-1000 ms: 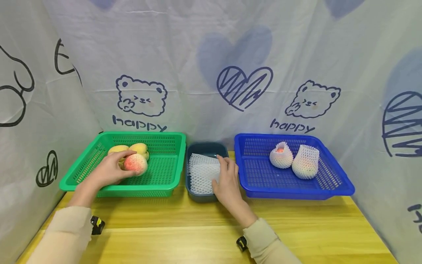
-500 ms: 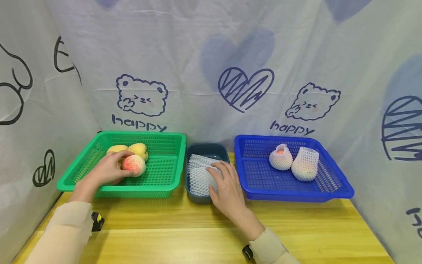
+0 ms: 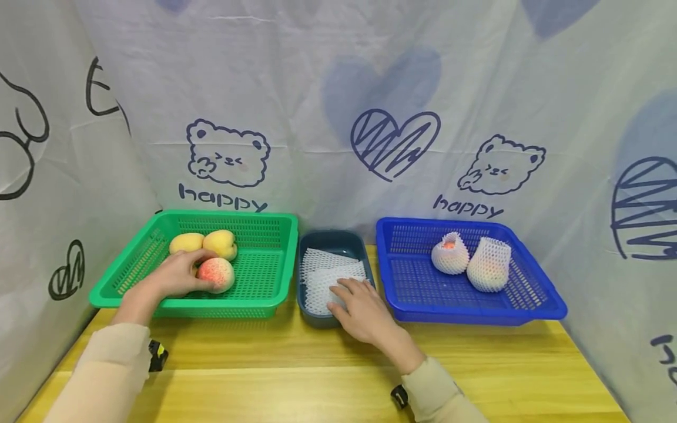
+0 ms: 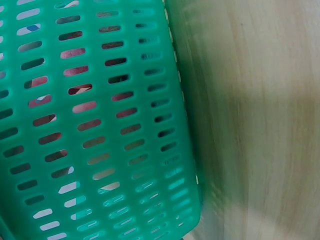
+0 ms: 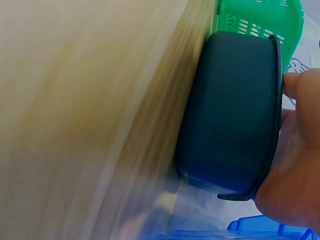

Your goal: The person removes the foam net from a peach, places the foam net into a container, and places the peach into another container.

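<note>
In the head view my left hand [image 3: 177, 274] reaches into the green basket [image 3: 267, 301]. Its thumb and fingers hold a red-and-cream peach [image 3: 218, 275] from the left side. Two yellow mangoes [image 3: 220, 242] lie just behind the peach. My right hand [image 3: 365, 311] hovers low over the near right part of the dark plastic box [image 3: 333, 238], fingers spread and relaxed. Under those fingers lie white foam net sleeves [image 3: 328, 285], flat and overlapping. Basket wall hides the left hand's grip in the left wrist view; the right wrist view has the box side [image 5: 232, 110] beside the palm.
To the right stands a blue basket [image 3: 423, 311] with two fruits in white foam nets [image 3: 488, 267]. All containers sit along the back of a wooden table [image 3: 275, 382], against a printed cloth [image 3: 312, 94].
The peach and left hand have shifted slightly lower in the green basket. My right hand has spread its fingers and moved toward the box's near edge, with a foam sleeve shifting right.
</note>
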`<state>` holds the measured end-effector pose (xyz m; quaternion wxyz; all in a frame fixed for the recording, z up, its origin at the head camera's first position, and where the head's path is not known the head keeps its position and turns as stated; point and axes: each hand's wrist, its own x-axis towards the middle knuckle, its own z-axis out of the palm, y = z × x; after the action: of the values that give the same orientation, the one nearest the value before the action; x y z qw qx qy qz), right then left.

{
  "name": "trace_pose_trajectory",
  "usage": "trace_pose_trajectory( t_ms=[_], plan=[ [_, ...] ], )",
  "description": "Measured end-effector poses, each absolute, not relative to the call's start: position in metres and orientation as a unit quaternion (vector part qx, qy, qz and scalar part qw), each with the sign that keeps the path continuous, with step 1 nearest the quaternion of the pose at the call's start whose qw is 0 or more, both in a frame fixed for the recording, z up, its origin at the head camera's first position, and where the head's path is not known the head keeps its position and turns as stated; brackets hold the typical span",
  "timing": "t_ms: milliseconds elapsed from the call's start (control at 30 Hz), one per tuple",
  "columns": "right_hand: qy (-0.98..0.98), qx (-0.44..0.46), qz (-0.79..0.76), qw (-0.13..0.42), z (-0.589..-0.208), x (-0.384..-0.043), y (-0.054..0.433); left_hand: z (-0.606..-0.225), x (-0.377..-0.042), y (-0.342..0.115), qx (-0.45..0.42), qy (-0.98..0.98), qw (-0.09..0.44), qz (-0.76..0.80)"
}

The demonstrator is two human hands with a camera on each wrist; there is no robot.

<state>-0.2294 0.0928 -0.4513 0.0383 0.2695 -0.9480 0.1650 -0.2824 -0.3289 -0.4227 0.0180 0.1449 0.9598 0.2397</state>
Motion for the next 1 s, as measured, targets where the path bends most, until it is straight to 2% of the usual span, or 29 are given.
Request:
trace_pose_trajectory(
  t_ms=[133,500,867,1000],
  plan=[
    [-0.948,0.281,0.148,0.014,-0.449,-0.229,0.094,-0.424,-0.282,-0.329,0.145,0.959,0.019,0.242],
    [-0.943,0.293,0.155,-0.008,-0.445,-0.231,0.096,-0.424,-0.284,-0.330,0.137,0.959,0.019,0.246],
    [-0.926,0.312,0.212,0.010,-0.442,-0.227,0.099,-0.417,-0.280,-0.331,0.128,0.952,0.015,0.277],
    [-0.922,0.314,0.226,0.017,-0.438,-0.222,0.102,-0.414,-0.279,-0.328,0.119,0.950,-0.003,0.289]
  ],
)
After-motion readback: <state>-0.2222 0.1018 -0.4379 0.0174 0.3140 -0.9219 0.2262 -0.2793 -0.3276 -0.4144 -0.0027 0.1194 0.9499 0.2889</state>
